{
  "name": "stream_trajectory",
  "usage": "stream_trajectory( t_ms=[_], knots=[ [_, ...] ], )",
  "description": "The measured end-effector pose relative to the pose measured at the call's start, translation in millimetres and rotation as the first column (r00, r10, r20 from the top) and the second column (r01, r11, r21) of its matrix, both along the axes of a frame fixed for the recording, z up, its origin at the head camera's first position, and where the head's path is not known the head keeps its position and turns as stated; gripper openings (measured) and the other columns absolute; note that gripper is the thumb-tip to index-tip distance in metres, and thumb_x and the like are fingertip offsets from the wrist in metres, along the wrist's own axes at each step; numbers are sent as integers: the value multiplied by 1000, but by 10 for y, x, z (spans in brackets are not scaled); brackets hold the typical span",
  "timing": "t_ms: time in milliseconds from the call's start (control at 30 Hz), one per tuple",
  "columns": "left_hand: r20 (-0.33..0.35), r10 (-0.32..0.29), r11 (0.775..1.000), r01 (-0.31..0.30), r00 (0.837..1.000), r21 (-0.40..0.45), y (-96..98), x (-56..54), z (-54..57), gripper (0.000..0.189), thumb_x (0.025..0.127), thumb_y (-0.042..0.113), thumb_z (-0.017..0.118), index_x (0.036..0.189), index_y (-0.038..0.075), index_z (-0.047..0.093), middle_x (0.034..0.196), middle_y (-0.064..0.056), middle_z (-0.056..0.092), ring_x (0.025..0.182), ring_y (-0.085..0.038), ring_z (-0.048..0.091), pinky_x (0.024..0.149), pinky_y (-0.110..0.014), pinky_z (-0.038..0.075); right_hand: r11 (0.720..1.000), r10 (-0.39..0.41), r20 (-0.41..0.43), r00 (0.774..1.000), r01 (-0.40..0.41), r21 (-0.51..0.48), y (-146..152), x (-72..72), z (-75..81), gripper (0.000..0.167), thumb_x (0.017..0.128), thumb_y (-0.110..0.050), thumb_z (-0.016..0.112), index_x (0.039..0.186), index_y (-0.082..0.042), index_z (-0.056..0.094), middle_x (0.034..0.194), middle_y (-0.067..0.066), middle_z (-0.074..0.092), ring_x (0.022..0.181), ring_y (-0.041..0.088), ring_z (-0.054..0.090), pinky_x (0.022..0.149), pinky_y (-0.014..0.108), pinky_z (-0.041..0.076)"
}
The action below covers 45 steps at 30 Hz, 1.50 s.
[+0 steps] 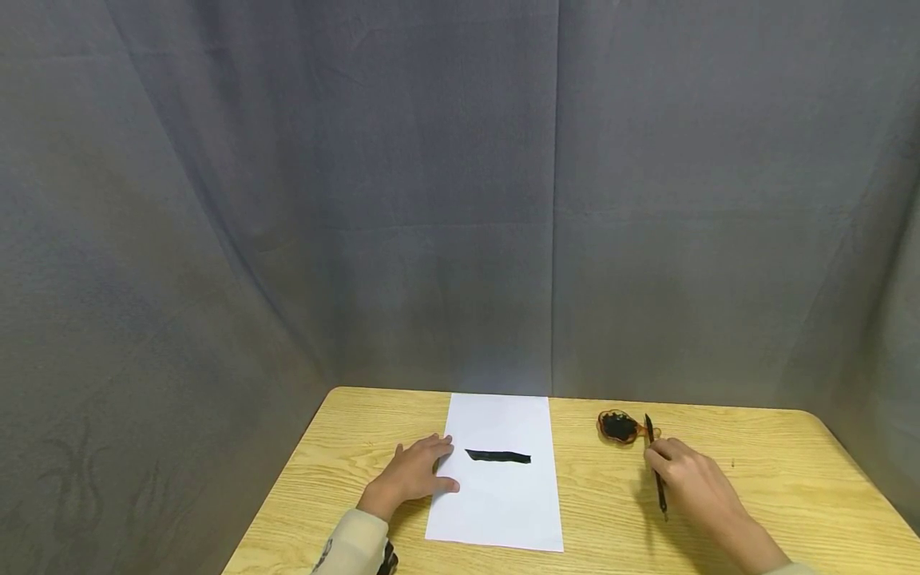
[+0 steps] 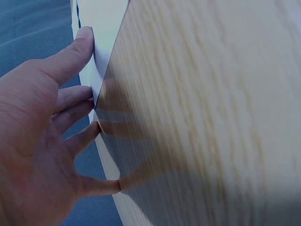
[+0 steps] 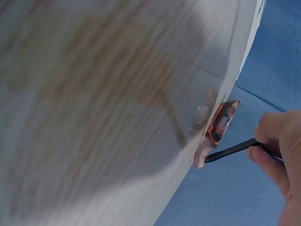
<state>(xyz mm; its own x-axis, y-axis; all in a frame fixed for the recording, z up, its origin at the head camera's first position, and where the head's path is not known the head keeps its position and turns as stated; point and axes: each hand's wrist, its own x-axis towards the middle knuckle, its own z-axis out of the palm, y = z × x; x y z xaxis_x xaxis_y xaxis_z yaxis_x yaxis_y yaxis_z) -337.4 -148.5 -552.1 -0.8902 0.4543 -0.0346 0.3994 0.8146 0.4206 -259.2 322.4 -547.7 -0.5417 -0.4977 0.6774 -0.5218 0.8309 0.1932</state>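
A white sheet of paper (image 1: 496, 511) lies on the table with one broad black stroke (image 1: 498, 456) across it. My left hand (image 1: 413, 471) is at the sheet's left edge; its thumb and fingertips touch the paper and the wood, spread apart, as the left wrist view also shows. My right hand (image 1: 693, 479) pinches a slim black brush (image 1: 659, 487) by its shaft, with a small loop at the near end. The brush's dark tip is at the handle of a small dish (image 3: 221, 123) with an orange-brown rim. Black ink (image 1: 618, 426) is in the dish.
The light wooden table (image 1: 776, 471) has rounded far corners. Grey cloth (image 1: 446, 200) hangs behind it and at both sides. A tiny dark speck (image 1: 732, 463) is on the wood right of the right hand.
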Motion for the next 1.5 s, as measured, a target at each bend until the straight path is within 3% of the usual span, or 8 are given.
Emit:
stream_trajectory(
  t_ms=[67, 133, 233, 667, 1367, 1433, 1500],
  knots=[
    [1, -1, 1000, 1, 1000, 3, -2, -1, 3, 77, 88, 48, 84, 149, 8, 62, 164, -7, 52, 157, -36, 42, 119, -85, 20, 1000, 1, -5, 1000, -1, 6, -8, -2, -15, 41, 114, -14, 40, 86, -9, 69, 88, 4, 70, 74, 19, 65, 51, 26, 54],
    [-1, -3, 1000, 3, 1000, 3, -4, -4, 3, 77, 88, 48, 84, 149, 8, 62, 164, -7, 52, 157, -36, 42, 118, -85, 20, 1000, 2, -5, 1000, -2, 6, -16, -1, -31, 67, 118, -29, 14, 85, -9, 69, 88, 3, 70, 73, 18, 65, 51, 25, 53],
    [0, -3, 1000, 3, 1000, 2, -7, -3, -1, 77, 89, 49, 84, 150, 8, 61, 165, -7, 52, 157, -36, 42, 118, -86, 20, 1000, 2, 3, 1000, -2, 4, -29, 1, -42, 76, 116, -33, 5, 85, -9, 70, 87, 3, 70, 72, 17, 64, 50, 24, 50],
    [-6, 0, 1000, 0, 1000, 0, -13, 4, 10, 77, 89, 48, 84, 149, 7, 61, 164, -9, 52, 156, -38, 42, 118, -86, 20, 1000, 12, -3, 1000, -12, 19, -41, 2, -45, 70, 116, -27, 4, 85, -8, 64, 89, 5, 70, 76, 19, 65, 50, 25, 50],
    [1, -6, 1000, 6, 1000, 6, -21, -5, 25, 77, 89, 47, 83, 150, 6, 60, 164, -10, 52, 157, -38, 41, 118, -86, 20, 998, 56, 50, 997, -58, 40, 40, -32, -90, 78, 114, -34, 1, 92, -8, 71, 96, 4, 72, 87, 19, 66, 58, 26, 57],
    [-1, -5, 1000, 5, 1000, 1, -22, -2, 17, 77, 89, 48, 83, 150, 7, 60, 164, -9, 52, 156, -38, 41, 118, -86, 20, 996, 72, 48, 996, -74, 45, 57, -33, -92, 61, 117, -29, 19, 93, -8, 71, 97, 3, 72, 89, 19, 66, 60, 27, 59],
    [-3, -6, 1000, 6, 1000, -2, -21, 3, 19, 77, 89, 48, 83, 150, 7, 61, 164, -9, 52, 156, -38, 42, 117, -86, 21, 995, 86, 50, 995, -88, 48, 72, -35, -92, 31, 110, -15, 47, 94, -7, 72, 99, 4, 72, 90, 19, 66, 62, 29, 60]
  ],
)
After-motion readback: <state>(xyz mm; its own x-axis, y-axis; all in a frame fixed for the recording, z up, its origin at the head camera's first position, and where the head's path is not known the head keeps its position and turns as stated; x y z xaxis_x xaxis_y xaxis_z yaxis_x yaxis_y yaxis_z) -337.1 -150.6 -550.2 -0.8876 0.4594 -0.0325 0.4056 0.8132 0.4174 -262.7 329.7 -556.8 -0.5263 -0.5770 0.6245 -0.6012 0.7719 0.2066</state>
